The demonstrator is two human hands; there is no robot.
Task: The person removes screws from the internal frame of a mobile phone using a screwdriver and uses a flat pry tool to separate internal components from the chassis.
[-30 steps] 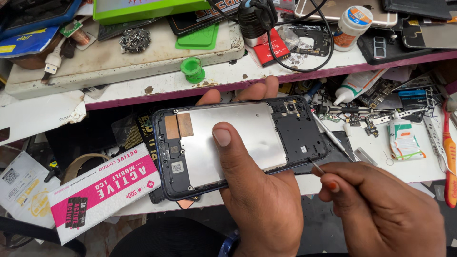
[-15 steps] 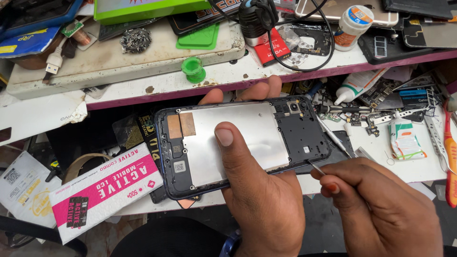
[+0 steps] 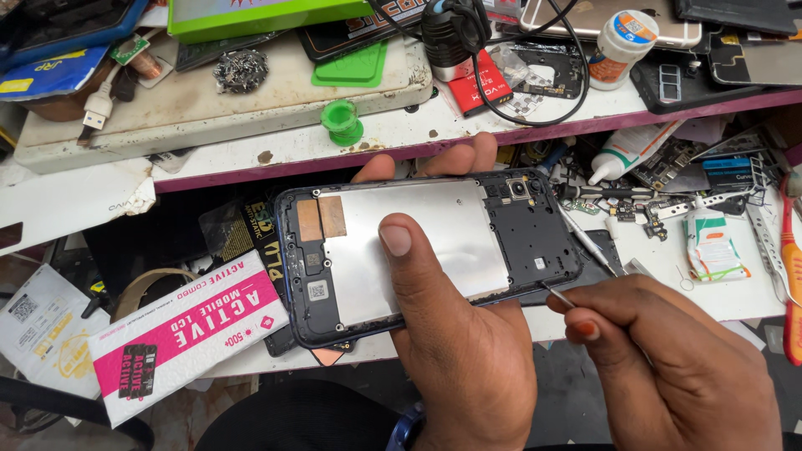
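Opened phone [image 3: 434,250] clamped in left hand [image 3: 455,334]; right hand [image 3: 668,359] pinches thin tool [image 3: 558,295] at lower-right edge.

Pink-white box [image 3: 188,342] bottom-left; green box [image 3: 267,17] top.

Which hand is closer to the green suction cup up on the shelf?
Left. The left hand grips the opened phone just below the green suction cup; the right hand sits farther off, lower right.
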